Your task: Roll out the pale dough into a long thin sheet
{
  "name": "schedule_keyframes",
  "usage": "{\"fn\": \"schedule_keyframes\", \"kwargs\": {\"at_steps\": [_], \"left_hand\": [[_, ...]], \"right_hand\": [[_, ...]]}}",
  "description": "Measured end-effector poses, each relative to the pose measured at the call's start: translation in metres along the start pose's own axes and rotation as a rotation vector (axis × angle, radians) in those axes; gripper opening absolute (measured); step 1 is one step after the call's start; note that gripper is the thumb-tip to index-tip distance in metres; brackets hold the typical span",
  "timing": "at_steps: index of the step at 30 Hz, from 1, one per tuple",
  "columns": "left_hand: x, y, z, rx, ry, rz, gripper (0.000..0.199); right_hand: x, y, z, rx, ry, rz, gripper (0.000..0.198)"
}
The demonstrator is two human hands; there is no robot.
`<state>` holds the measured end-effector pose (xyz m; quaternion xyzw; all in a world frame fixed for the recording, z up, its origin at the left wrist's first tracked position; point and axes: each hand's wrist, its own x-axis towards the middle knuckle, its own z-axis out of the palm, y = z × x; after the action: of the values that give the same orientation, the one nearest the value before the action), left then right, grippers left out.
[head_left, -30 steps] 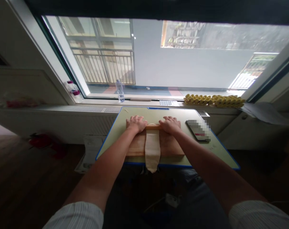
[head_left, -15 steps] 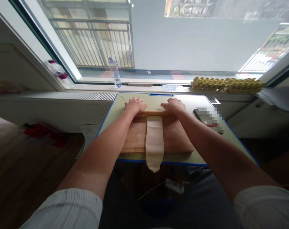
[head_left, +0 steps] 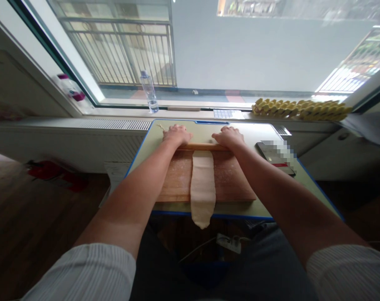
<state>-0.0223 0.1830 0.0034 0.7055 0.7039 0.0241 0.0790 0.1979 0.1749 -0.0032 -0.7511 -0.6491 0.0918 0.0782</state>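
The left hand point(head_left: 177, 134) lies palm down over one end of a wooden rolling pin point(head_left: 204, 146), and the right hand point(head_left: 230, 137) over the other; the fingers of both bend forward past the pin, but their undersides are hidden, so I cannot tell whether either closes round it; the pin's long axis runs crosswise, from hand to hand; nearer the person than the hands, and midway between them, a flattened strip of dough point(head_left: 202, 184) lies on a wooden board point(head_left: 177, 179), its long axis at right angles to the pin; its far end meets the pin, while its narrowed tip points toward the person and hangs past the near edge of the surface point(head_left: 205, 131); right of the right hand lies a smartphone point(head_left: 268, 156); beyond the left hand stands a clear plastic bottle point(head_left: 149, 94).
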Motion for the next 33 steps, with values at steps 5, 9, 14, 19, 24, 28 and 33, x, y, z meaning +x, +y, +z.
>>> {"fn": "schedule_keyframes", "kwargs": {"at_steps": [5,9,14,19,24,28,33], "left_hand": [[-0.006,0.0,-0.001,0.014,-0.002,0.004,0.063],[-0.013,0.0,-0.001,0.019,-0.003,0.012,0.061],[-0.019,0.0,-0.001,0.02,-0.036,0.021,0.062],[-0.026,-0.002,0.002,-0.006,-0.033,0.018,0.062],[-0.039,-0.004,0.005,-0.023,-0.04,0.022,0.066],[-0.055,-0.004,0.007,-0.022,-0.019,0.032,0.064],[-0.08,-0.003,0.008,-0.001,0.054,0.069,0.057]], "right_hand": [[-0.007,0.0,-0.001,-0.005,0.013,-0.009,0.066],[-0.013,0.0,-0.002,-0.012,0.004,0.0,0.067],[-0.023,-0.001,-0.005,-0.013,-0.009,0.0,0.066],[-0.033,-0.001,-0.007,-0.001,-0.027,0.016,0.071],[-0.045,0.0,-0.008,0.0,-0.046,0.011,0.069],[-0.06,0.001,-0.008,-0.02,-0.059,0.001,0.064],[-0.084,0.003,-0.011,-0.077,-0.035,-0.046,0.056]]}}
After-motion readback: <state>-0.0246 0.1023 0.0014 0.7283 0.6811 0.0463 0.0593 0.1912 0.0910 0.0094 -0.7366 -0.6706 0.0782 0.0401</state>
